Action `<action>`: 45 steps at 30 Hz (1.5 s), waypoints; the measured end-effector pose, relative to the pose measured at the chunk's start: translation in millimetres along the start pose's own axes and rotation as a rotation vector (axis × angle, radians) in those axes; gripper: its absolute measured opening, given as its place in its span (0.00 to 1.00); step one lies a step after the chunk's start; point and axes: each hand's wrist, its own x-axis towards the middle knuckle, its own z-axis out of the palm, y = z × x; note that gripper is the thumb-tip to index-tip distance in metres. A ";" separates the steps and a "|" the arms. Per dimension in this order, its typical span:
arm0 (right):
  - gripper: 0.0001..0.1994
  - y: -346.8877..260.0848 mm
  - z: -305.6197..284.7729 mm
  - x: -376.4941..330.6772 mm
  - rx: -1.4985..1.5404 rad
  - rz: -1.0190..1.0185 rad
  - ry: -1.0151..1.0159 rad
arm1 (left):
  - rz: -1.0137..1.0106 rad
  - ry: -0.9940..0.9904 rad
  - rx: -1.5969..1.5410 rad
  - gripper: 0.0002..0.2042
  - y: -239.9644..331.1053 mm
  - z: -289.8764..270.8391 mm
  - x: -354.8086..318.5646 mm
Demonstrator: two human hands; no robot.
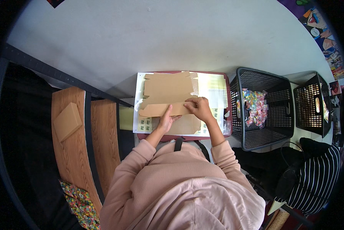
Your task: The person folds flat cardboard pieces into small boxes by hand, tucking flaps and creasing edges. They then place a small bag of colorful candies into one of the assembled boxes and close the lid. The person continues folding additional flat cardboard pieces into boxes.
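Left hand (167, 120) is holding a long brown cardboard panel (156, 110), thumb lying on its face, fingers curling beneath. Right hand (198, 108) is pinching the same panel near its right end. Panel is sitting crosswise over a notched cardboard sheet (168, 85), mid-surface; can't tell whether the two are joined. Folding looks like early work: the panel is taking shape as a narrow strip, while the sheet behind is lying flat, its slotted edges unfolded; no closed box is showing between the hands, so most folds are probably remaining.

Surface (228, 96) is showing a dark red rim, with white printed sheets (217, 86) lying under the cardboard. To the right, a black basket (269, 134) is holding colourful wrapped pieces (255, 107); a second black basket (306, 96) is standing beyond. To the left, a flat cardboard box (67, 122) is resting on a wooden shelf (74, 161). A pale wall (160, 34) is rising behind.
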 end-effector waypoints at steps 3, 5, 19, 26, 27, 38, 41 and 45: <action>0.23 -27.9 -1.7 -25.1 -0.336 -0.131 0.526 | 0.069 0.081 0.084 0.20 1.8 9.8 -14.3; 0.24 -25.7 1.6 -48.2 -0.040 -0.125 0.690 | 0.086 0.133 0.153 0.19 4.1 17.5 -35.1; 0.15 -59.7 23.6 -92.8 0.792 -0.220 0.265 | 0.845 -0.021 0.790 0.13 61.1 87.8 -103.1; 0.09 -113.3 -9.7 -52.2 1.077 -0.345 0.366 | 0.775 -0.233 0.533 0.11 88.3 118.9 -82.4; 0.09 -111.8 -9.9 -48.4 1.100 -0.346 0.368 | 0.824 -0.248 0.514 0.11 89.2 122.0 -80.7; 0.12 -108.2 -31.6 -50.6 0.815 -0.376 0.346 | 0.876 -0.182 0.687 0.13 89.4 113.4 -86.7; 0.12 -108.0 -41.8 -52.9 0.779 -0.415 0.372 | 0.875 -0.221 0.738 0.14 93.9 115.2 -86.8; 0.10 -98.8 -53.6 -53.2 0.855 -0.428 0.309 | 0.859 -0.194 0.751 0.16 100.3 121.5 -91.3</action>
